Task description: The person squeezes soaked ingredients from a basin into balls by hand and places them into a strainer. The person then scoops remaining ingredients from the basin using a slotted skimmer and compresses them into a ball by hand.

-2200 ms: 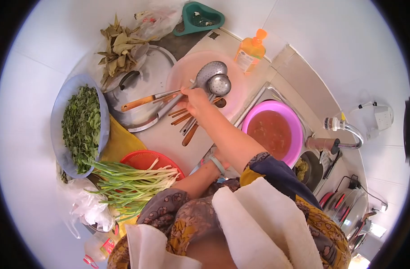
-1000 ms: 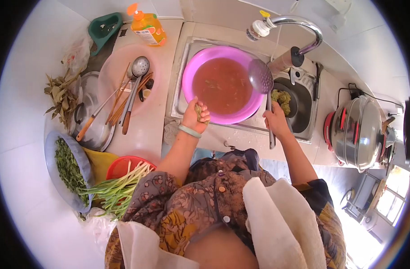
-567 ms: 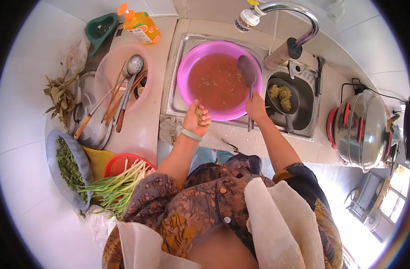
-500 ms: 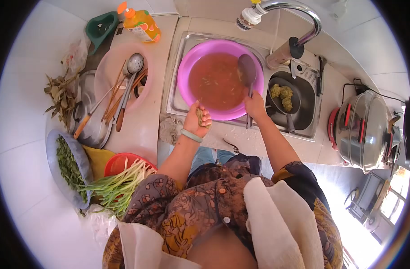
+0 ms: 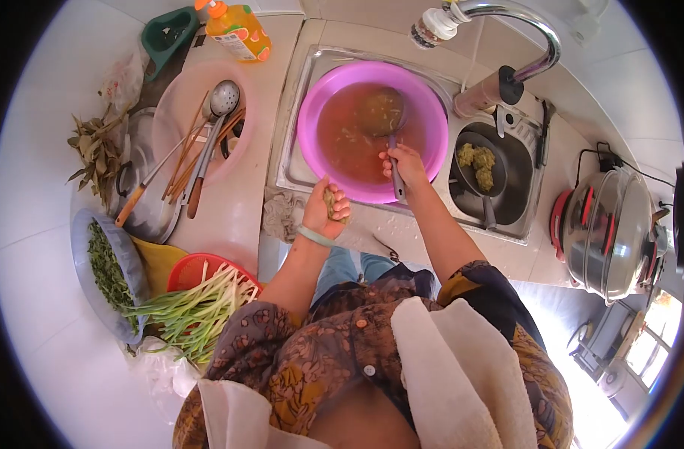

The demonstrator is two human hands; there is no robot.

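My right hand (image 5: 406,166) clamped on a skimmer (image 5: 382,114) dipped in reddish liquid (image 5: 340,153) inside a purple basin (image 5: 308,127), my left hand (image 5: 319,214) clenched round a greenish clump (image 5: 331,203), half-hidden on my feed

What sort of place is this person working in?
Probably a kitchen: a curved chrome tap rises beside a stainless-steel double sink, long green spring onions lie across a round red plastic basket, and the right hand holds a long-handled grey metal skimmer.
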